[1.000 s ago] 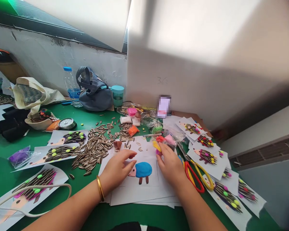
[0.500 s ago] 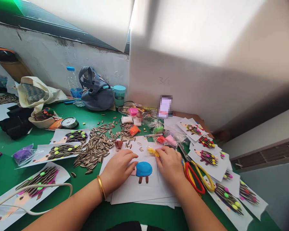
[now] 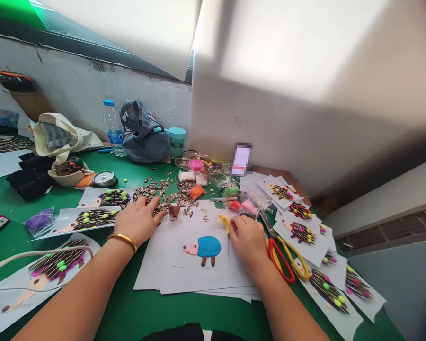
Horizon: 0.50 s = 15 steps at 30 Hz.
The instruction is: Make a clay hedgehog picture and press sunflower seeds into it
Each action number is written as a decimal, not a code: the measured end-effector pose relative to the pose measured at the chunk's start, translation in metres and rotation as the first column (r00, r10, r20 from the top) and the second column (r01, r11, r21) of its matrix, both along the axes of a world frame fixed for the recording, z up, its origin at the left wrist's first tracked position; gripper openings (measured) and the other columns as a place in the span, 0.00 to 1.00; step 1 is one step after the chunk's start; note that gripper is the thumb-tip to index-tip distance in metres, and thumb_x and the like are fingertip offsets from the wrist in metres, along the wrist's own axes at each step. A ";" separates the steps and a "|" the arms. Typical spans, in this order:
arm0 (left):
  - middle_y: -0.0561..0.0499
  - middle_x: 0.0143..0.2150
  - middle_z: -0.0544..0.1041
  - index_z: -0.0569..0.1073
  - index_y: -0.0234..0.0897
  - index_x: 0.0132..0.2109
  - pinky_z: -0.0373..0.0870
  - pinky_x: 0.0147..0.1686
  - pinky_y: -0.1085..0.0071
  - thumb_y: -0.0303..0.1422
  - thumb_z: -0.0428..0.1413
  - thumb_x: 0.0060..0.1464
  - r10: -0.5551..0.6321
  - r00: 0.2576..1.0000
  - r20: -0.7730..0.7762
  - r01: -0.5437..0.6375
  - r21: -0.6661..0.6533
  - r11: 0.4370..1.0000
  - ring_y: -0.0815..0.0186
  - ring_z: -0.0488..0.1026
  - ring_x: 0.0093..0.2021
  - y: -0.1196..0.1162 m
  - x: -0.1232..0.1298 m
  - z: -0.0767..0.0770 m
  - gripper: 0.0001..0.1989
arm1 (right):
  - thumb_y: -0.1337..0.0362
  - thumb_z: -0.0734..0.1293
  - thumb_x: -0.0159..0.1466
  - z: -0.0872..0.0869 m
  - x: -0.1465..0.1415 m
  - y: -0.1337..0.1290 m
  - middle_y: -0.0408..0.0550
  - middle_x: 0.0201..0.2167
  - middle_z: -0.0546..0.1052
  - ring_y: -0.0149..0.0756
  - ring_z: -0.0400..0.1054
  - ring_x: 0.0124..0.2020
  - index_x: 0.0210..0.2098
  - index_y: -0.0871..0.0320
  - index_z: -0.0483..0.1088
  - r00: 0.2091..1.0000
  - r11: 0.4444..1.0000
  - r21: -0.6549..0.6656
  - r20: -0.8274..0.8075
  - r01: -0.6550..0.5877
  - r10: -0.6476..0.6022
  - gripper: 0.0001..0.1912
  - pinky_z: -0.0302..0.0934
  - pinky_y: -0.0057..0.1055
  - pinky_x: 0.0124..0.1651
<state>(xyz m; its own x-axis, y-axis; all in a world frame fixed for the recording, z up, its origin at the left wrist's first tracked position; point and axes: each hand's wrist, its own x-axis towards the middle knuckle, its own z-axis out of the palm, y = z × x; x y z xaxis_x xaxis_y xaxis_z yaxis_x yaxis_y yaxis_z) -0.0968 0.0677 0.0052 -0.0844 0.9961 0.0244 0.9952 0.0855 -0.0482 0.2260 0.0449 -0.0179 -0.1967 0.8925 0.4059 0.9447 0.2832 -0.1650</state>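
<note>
My left hand (image 3: 137,221) rests with fingers spread on the pile of striped sunflower seeds (image 3: 147,190), covering part of it. At the right, my right hand (image 3: 247,239) has its fingers curled and pressed on a small yellow clay piece in clear wrap (image 3: 225,221). Between the hands, on stacked white paper (image 3: 152,272), lies a clay hedgehog picture (image 3: 208,246) with a blue body, pink face and brown legs; no seeds are on its body. A brown clay packet (image 3: 173,212) sits just right of my left fingertips.
Finished seed hedgehogs (image 3: 95,219) lie at left, and more cards (image 3: 300,232) at right. Red-and-yellow-handled scissors (image 3: 282,258) are beside my right hand. Wrapped clay, a phone (image 3: 242,159), a grey bag (image 3: 145,144) and a bottle (image 3: 114,128) stand behind. A white cable (image 3: 39,251) crosses the left.
My left hand has moved left from the hedgehog picture onto the seeds, uncovering the pink face. My right hand stays at the yellow clay. The view has shifted slightly.
</note>
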 end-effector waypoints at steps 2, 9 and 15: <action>0.37 0.55 0.67 0.62 0.47 0.66 0.67 0.44 0.56 0.51 0.44 0.63 -0.004 1.000 0.008 0.004 0.003 1.000 0.45 0.70 0.49 0.003 0.004 -0.004 0.29 | 0.69 0.64 0.66 -0.001 0.001 0.001 0.47 0.34 0.78 0.39 0.69 0.39 0.40 0.57 0.72 1.000 1.000 0.015 -0.018 0.022 -0.022 0.06 0.47 0.34 0.42; 0.40 0.49 0.69 0.73 0.39 0.50 0.67 0.44 0.60 0.42 0.43 0.66 -0.030 0.999 0.040 0.029 0.037 0.999 0.50 0.72 0.48 0.011 0.009 -0.009 0.18 | 0.72 0.62 0.64 -0.003 -0.002 0.004 0.47 0.34 0.79 0.38 0.71 0.37 0.45 0.57 0.72 1.000 0.999 0.040 -0.005 0.021 -0.021 0.12 0.48 0.34 0.41; 0.36 0.46 0.72 0.72 0.33 0.46 0.68 0.39 0.60 0.36 0.41 0.66 -0.011 0.990 0.142 -0.001 0.086 0.996 0.48 0.75 0.44 0.014 0.007 -0.013 0.17 | 0.71 0.63 0.64 -0.005 -0.005 0.006 0.47 0.30 0.78 0.38 0.70 0.35 0.37 0.57 0.73 0.999 1.000 0.012 0.033 0.007 -0.007 0.07 0.47 0.33 0.39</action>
<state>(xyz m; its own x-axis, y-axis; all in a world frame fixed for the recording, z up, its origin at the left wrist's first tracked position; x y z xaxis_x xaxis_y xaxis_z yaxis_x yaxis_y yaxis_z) -0.0898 0.0813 -0.0081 -0.0885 0.9912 0.0981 0.9917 0.0785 0.1015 0.2214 0.0505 -0.0225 -0.2035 0.8892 0.4097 0.9516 0.2780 -0.1309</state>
